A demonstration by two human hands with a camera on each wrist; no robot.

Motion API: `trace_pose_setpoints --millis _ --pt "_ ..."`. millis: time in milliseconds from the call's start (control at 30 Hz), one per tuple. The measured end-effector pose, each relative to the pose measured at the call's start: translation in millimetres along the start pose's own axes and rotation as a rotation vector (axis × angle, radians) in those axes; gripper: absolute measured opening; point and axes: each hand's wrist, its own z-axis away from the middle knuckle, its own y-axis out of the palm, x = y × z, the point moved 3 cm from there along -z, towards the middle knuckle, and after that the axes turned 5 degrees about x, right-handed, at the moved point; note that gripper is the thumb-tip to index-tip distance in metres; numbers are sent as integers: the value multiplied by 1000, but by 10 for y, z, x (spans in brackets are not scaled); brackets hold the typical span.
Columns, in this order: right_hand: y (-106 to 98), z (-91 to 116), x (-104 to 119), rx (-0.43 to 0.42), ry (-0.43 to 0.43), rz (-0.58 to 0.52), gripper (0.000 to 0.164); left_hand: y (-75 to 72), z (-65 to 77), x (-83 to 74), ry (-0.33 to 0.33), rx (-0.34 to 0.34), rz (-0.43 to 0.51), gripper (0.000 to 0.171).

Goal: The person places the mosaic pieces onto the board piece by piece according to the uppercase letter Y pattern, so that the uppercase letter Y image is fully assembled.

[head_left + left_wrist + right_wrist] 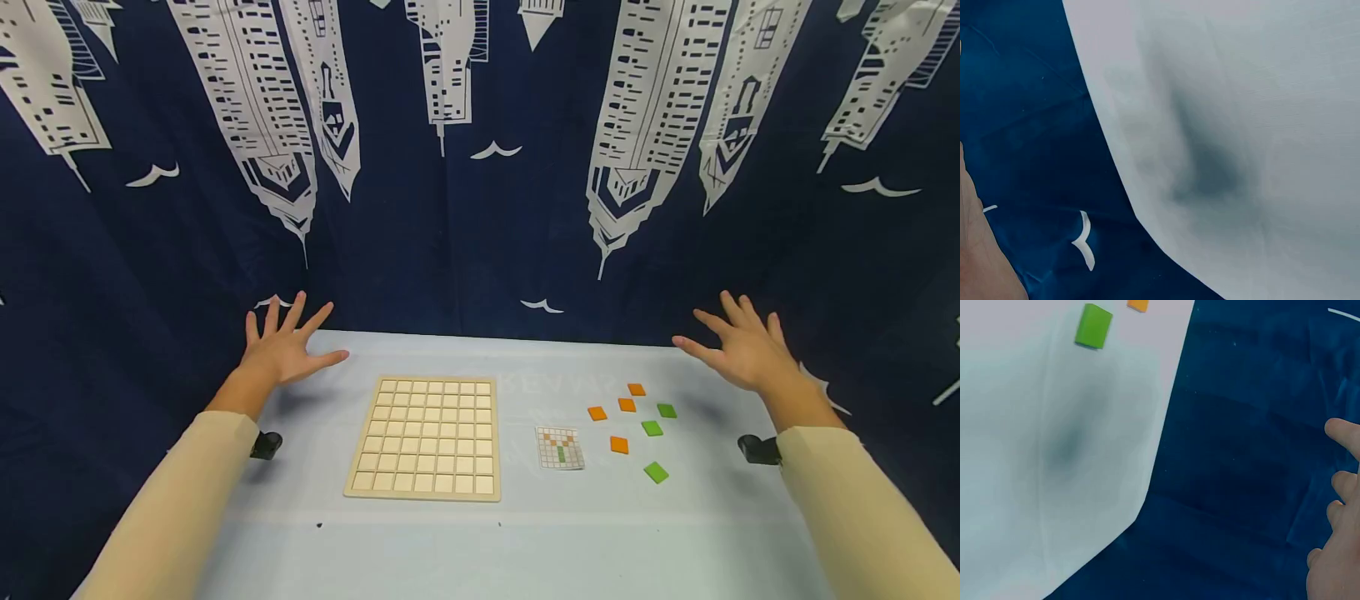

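Note:
Both hands hang above the table with fingers spread wide and nothing in them. My left hand is over the far left of the table, left of a pale wooden grid board with square recesses. Over the far right is my right hand, beyond several loose square tiles. Orange tiles and green tiles lie scattered there. Between board and tiles sits a small printed pattern card with orange and green squares. The right wrist view shows one green tile near its top edge.
The white table ends at the back against a dark blue curtain printed with white buildings. Dark wrist-worn devices sit at both cuffs. Small dark specks mark the table's front part.

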Motion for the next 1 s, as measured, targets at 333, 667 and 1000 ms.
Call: trace_pose_setpoints --millis 333,667,1000 --pt "186 142 45 -20 -35 -5 95 153 103 -13 17 10 10 108" --pt "359 271 124 -31 -75 -34 94 288 176 -27 22 -27 28 105" --pt "592 457 266 -82 -139 -45 85 434 299 -17 25 -39 72 106"
